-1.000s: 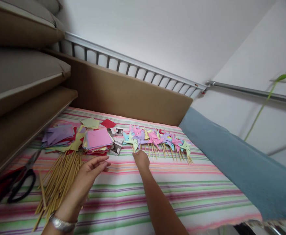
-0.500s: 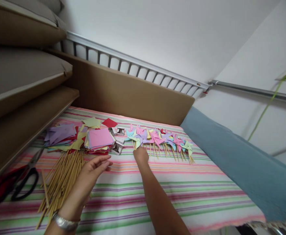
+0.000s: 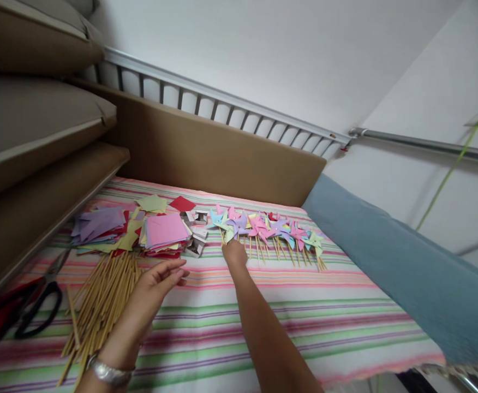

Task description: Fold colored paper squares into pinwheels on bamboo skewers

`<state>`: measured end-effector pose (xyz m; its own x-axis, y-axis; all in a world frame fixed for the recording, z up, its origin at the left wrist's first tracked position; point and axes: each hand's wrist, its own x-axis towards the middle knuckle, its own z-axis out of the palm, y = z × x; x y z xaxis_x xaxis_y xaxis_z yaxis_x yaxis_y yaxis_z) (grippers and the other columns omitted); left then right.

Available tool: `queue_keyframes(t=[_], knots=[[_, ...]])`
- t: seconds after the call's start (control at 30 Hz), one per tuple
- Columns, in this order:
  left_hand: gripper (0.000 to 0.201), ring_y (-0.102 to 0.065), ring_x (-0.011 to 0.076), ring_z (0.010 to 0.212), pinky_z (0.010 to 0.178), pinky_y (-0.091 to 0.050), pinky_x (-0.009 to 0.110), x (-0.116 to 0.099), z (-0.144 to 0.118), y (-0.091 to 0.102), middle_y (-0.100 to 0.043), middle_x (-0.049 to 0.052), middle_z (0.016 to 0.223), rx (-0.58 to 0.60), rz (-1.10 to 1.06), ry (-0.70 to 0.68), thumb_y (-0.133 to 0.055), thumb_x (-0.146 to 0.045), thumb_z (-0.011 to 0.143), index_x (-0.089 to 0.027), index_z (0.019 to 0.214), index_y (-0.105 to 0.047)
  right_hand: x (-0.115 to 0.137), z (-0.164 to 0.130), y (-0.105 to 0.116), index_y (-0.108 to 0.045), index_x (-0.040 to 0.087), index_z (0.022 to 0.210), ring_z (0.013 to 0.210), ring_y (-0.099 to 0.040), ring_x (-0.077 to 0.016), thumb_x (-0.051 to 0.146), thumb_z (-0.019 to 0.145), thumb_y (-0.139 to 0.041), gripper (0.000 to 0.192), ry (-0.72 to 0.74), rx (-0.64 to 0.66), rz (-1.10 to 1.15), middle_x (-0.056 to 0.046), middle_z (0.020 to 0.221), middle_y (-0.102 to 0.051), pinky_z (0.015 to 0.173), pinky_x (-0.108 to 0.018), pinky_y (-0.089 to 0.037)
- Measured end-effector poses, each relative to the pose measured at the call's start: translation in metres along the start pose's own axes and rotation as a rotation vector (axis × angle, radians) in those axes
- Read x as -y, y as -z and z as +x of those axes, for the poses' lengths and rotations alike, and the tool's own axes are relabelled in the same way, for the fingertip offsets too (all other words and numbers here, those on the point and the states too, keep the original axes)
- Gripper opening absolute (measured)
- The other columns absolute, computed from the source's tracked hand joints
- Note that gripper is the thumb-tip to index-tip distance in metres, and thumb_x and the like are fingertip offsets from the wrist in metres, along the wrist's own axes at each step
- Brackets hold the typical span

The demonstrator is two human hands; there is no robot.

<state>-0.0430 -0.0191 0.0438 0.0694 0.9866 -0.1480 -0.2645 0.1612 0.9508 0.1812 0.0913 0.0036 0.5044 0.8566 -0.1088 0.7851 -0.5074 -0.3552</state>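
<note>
My right hand [image 3: 234, 254] reaches far forward, fingers curled on the stick end of the leftmost paper pinwheel [image 3: 221, 222]. That pinwheel begins a row of several pastel pinwheels [image 3: 275, 230] lying on the striped bedsheet [image 3: 304, 316]. My left hand [image 3: 155, 286], a silver bracelet [image 3: 108, 372] on its wrist, hovers with fingers spread and nothing in it. It is beside a pile of bamboo sticks [image 3: 100, 300] and just short of a stack of pink paper squares [image 3: 165, 232].
Purple, yellow and red paper pieces [image 3: 97, 224] lie at the left, small white boxes [image 3: 196, 243] beside the stack. Black scissors [image 3: 38, 303] rest near brown cushions [image 3: 30, 125]. A brown board [image 3: 206, 153] backs the bed; a blue blanket [image 3: 386, 262] borders the right.
My right hand has slid a little farther forward toward the pinwheel row. My left hand has stayed almost still over the sticks.
</note>
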Motion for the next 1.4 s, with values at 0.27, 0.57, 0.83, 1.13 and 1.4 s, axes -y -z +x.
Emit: queue_keyframes(t=[0.27,0.57,0.83,1.13,1.4], knots=[[0.037,-0.065,0.0192,0.074,0.076,-0.048,0.032,-0.012,-0.003,0.01,-0.072,0.01,0.084,-0.045,-0.04,-0.027,-0.072,-0.035,0.062,-0.014,0.093,-0.069,-0.004,-0.035,0.011,-0.064,0.02,0.095,0.088,-0.064,-0.0253,0.036,0.083,-0.048,0.026,0.136,-0.079,0.042,-0.01,0.092,-0.07,0.068,-0.031,-0.045],[0.022,-0.06,0.0096,0.064,0.066,-0.048,0.022,-0.035,-0.01,0.041,-0.069,0.0,0.071,-0.395,-0.393,-0.228,-0.074,-0.021,0.059,-0.016,0.079,-0.069,0.051,-0.069,0.014,-0.066,0.023,0.094,0.097,-0.059,-0.0155,0.026,0.084,-0.049,0.02,0.689,-0.074,0.211,-0.002,0.098,-0.067,0.084,-0.023,-0.042],[0.019,-0.061,0.0097,0.062,0.064,-0.049,0.021,-0.035,-0.007,0.048,-0.069,0.0,0.069,-0.409,-0.422,-0.216,-0.073,-0.018,0.059,-0.015,0.077,-0.068,0.099,-0.055,-0.003,-0.065,0.022,0.106,0.126,-0.042,-0.0178,0.021,0.079,-0.059,0.028,1.004,0.085,0.217,-0.005,0.131,-0.053,0.105,-0.034,-0.03],[0.019,-0.061,0.0095,0.062,0.064,-0.048,0.021,-0.036,-0.009,0.05,-0.069,0.0,0.069,-0.415,-0.424,-0.209,-0.073,-0.018,0.059,-0.014,0.077,-0.068,0.103,-0.041,-0.004,-0.058,0.021,0.119,0.122,-0.047,-0.0178,0.017,0.077,-0.06,0.041,1.034,0.237,0.136,-0.006,0.13,-0.055,0.103,-0.031,-0.032],[0.019,-0.061,0.0095,0.065,0.067,-0.048,0.021,-0.032,-0.006,0.051,-0.069,0.0,0.07,-0.406,-0.416,-0.199,-0.072,-0.018,0.06,-0.014,0.078,-0.068,0.106,-0.041,0.004,-0.058,0.02,0.119,0.117,-0.051,-0.0195,0.017,0.075,-0.063,0.045,1.065,0.261,0.083,-0.006,0.125,-0.059,0.1,-0.03,-0.035]])
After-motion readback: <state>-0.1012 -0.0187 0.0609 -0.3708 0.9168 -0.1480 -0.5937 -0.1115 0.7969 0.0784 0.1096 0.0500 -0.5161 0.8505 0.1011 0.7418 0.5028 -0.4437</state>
